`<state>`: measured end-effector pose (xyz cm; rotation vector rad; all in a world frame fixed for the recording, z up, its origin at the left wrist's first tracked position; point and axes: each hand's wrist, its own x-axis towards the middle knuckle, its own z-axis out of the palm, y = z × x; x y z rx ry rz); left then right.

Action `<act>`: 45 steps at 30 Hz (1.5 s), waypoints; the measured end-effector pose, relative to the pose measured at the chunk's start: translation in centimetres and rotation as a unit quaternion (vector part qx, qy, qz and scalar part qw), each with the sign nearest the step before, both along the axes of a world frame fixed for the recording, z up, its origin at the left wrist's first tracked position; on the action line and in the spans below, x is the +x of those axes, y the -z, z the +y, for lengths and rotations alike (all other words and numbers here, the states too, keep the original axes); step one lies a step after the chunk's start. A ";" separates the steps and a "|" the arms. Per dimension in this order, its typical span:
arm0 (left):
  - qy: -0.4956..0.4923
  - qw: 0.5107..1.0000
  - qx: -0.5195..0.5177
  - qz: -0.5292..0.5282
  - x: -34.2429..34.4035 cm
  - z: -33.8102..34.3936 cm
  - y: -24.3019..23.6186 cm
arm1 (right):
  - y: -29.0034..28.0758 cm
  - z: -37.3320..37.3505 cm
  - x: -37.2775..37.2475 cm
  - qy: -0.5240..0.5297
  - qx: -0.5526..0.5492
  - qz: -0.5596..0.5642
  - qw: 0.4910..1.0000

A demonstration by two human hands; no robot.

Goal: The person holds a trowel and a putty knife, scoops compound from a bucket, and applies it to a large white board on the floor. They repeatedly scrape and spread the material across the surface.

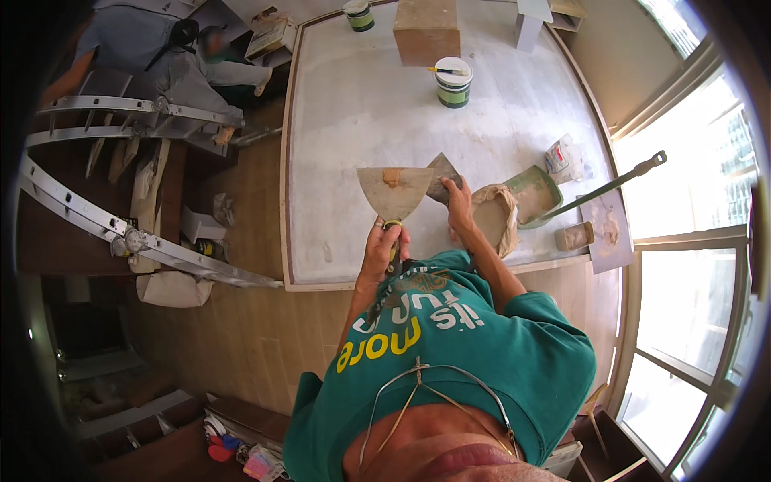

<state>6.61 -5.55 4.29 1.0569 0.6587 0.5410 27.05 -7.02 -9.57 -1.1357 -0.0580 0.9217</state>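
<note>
My left hand (pixel 381 251) is closed round the handle of a wide putty knife (pixel 397 197), its broad blade pointing away from me. A brownish dab of paste (pixel 391 177) sits near the blade's far edge. Just to the right, my right hand (pixel 458 202) grips a small flat metal scraper (pixel 441 178) smeared with grey, its edge close to the putty knife's blade; whether they touch I cannot tell. Beside my right forearm stands an open paper sack (pixel 509 217) with greyish powder inside. Against it lies a green scoop-like pan (pixel 549 186) holding similar material.
The white wood-edged work surface (pixel 345 104) carries a lidded bucket (pixel 454 95) with a brush on top, another bucket (pixel 359 16) and a wooden box (pixel 427 34). A long dark handle (pixel 610 183) crosses at right near a tub (pixel 575 236). A ladder (pixel 88 215) and a person (pixel 189 72) are at left.
</note>
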 end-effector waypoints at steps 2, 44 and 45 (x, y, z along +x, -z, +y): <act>-0.015 1.000 -0.003 -0.002 -0.5 0.0 1.0 | -0.3 -0.1 -0.3 -0.014 -0.005 -0.006 1.000; 0.128 0.991 0.017 0.025 4.0 2.5 1.1 | -3.2 -0.2 1.4 0.082 -0.093 -0.083 0.989; 0.138 0.990 0.016 0.019 4.5 2.8 1.3 | -3.3 -0.3 1.7 0.085 -0.095 -0.087 0.988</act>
